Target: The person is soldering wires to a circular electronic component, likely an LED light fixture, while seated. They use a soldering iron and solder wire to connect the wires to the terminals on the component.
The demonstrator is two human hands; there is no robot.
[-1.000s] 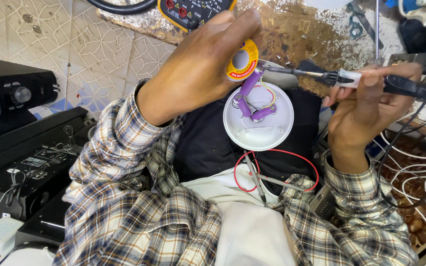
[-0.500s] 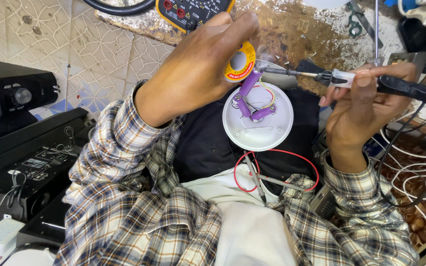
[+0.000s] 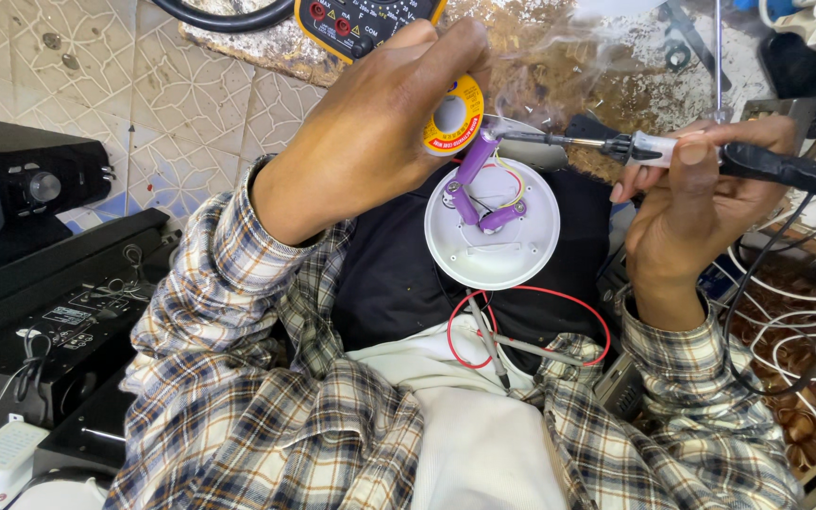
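Soldering over the lap: solder spool in the left hand, iron in the right

The left hand (image 3: 380, 142) is closed around a small yellow spool of solder wire (image 3: 453, 117), while the right hand (image 3: 687, 203) grips a black-handled soldering iron (image 3: 654, 148) whose tip meets the purple cylindrical cells (image 3: 479, 184) at the upper left of a round white plastic housing (image 3: 493, 231) resting on the person's dark lap. The housing holds only those three cells and thin yellow and black wires. Smoke rises by the tip; lingering heat could damage a cell or melt the plastic rim. The unsupported housing may tilt, and the loose red wire loop (image 3: 521, 326) below could snag
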